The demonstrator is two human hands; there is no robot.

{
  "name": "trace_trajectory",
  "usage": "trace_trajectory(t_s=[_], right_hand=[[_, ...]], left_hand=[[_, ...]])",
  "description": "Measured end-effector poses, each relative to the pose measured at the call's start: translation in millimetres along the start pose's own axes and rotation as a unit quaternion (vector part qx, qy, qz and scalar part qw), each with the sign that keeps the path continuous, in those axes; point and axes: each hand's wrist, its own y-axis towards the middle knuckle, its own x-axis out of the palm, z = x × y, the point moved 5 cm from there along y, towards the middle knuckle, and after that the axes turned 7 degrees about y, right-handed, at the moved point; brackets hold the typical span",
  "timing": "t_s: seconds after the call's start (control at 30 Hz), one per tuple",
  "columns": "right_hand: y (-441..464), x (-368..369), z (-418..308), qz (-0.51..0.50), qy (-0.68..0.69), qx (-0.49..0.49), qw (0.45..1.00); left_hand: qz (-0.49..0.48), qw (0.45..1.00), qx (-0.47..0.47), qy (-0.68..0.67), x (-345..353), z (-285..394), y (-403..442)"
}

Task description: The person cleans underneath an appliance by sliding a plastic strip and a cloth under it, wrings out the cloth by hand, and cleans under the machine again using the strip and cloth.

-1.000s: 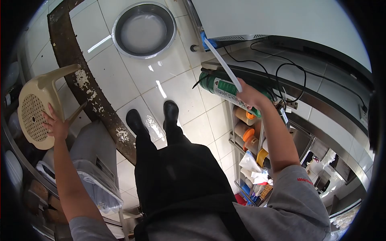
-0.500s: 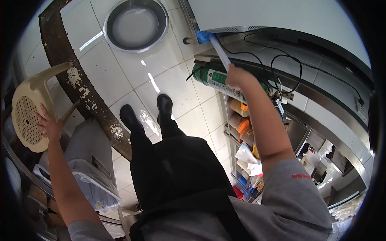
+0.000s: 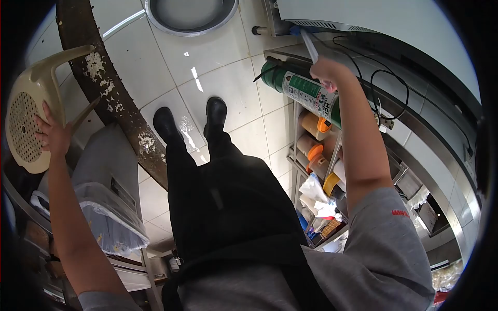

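My left hand (image 3: 53, 136) lies with fingers spread on the seat of a beige plastic stool (image 3: 23, 127) with a perforated top. My right hand (image 3: 333, 75) is closed around a white handle (image 3: 310, 47). At the handle's far end is a blue part (image 3: 295, 30), mostly hidden at the lower edge of a large white appliance (image 3: 358, 14), so I cannot tell its kind. Just below my right hand lies a green-and-white labelled cylinder (image 3: 301, 90).
A wide metal basin (image 3: 194, 33) stands on the tiled floor ahead of my black boots (image 3: 216, 111). Left of them runs a dark, worn strip (image 3: 124, 124) beside a grey bin (image 3: 104, 166) with a clear liner. Black cables (image 3: 381, 78) loop at the right, above shelves of orange-lidded containers (image 3: 316, 150).
My view has shifted, so the basin sits higher in it. The blue end of the handle is now further under the appliance. My left hand stays on the stool.
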Motion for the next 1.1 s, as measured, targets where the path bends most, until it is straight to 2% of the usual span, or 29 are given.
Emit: trace_trajectory(t_s=[0.1,0.17,0.23,0.33,0.43,0.5,0.6,0.73,0.83,0.9,0.93,0.97,1.0,1.07,1.1], right_hand=[[-44.6,15.7,-6.8,-0.002,-0.024,-0.043,0.999],[-34.2,17.6,-0.5,-0.012,-0.033,-0.046,0.998],[-18.4,9.8,1.1,0.046,-0.020,-0.044,0.998],[21.3,0.9,0.9,0.044,-0.012,-0.024,0.999],[16.4,-2.3,-2.0,0.055,-0.013,-0.013,0.998],[0.4,2.2,-4.1,0.002,-0.030,-0.022,0.999],[-36.2,11.9,-6.0,0.008,-0.039,-0.042,0.998],[-12.5,18.1,-2.3,0.046,-0.067,-0.035,0.996],[23.5,18.3,-18.1,-0.034,-0.059,0.006,0.998],[63.1,32.0,-27.1,-0.037,0.009,-0.019,0.999],[82.9,40.6,-36.9,-0.046,0.160,-0.025,0.986],[97.5,47.4,-47.5,-0.053,0.307,-0.031,0.950],[105.2,56.5,-57.6,-0.054,0.302,-0.031,0.951],[124.3,67.2,-68.6,0.029,0.407,0.013,0.913],[134.5,72.9,-71.4,0.026,0.403,0.014,0.915]], left_hand=[[0.008,1.000,-0.006,0.004,-1.3,1.5,-0.9],[0.004,1.000,-0.005,0.002,-0.6,0.3,-1.1],[0.003,1.000,-0.003,0.001,0.0,0.0,-0.5],[0.011,1.000,-0.002,0.000,-0.8,0.1,0.0],[-0.012,1.000,-0.007,0.014,1.4,0.3,0.6],[-0.017,1.000,-0.008,0.010,2.1,0.4,0.8],[-0.018,1.000,-0.009,0.011,2.0,0.5,0.8],[-0.019,1.000,-0.011,0.008,1.9,-0.2,1.9],[0.006,1.000,-0.015,0.020,3.1,-1.4,2.5],[0.015,1.000,-0.015,0.019,3.3,-2.1,2.9],[0.012,1.000,-0.016,0.019,4.8,-3.3,4.5],[0.018,1.000,-0.015,0.015,6.8,-4.9,6.2],[0.024,1.000,-0.014,0.012,8.6,-7.3,6.5],[0.036,0.999,-0.009,0.012,11.7,-10.9,7.9],[0.050,0.999,-0.001,0.013,12.8,-12.2,7.8]])
